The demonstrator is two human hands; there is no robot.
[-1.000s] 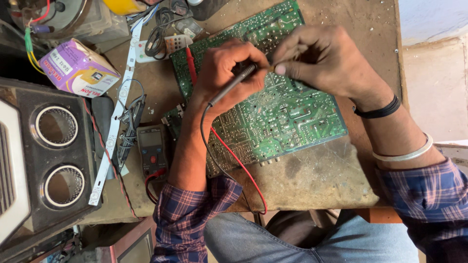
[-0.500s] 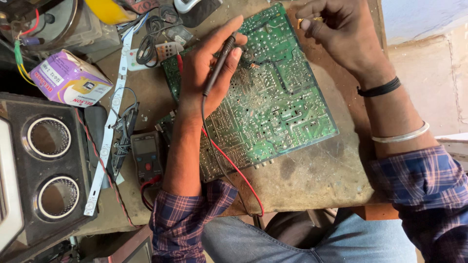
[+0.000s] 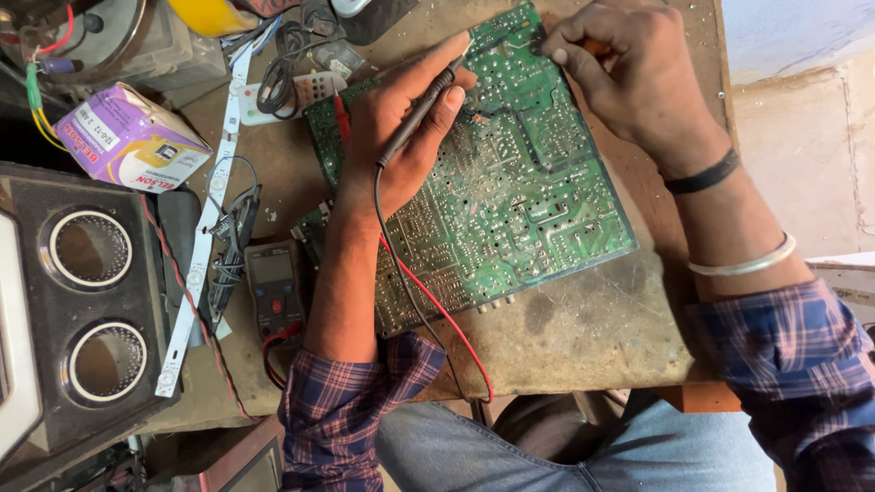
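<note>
Head view, left hand (image 3: 401, 137) holding probe (image 3: 421, 109), circuit board (image 3: 510, 191)

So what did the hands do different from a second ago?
The right hand slid away from the left hand, up to the far corner of the green board. The left hand turned its black probe to point up along the board. It kept hold of the probe, and the board, meter and speaker stayed put.

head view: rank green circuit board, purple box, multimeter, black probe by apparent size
1. green circuit board, clearly the largest.
2. purple box.
3. multimeter, close to the box, so that order is unsure.
4. black probe in the left hand, thinnest.
</note>
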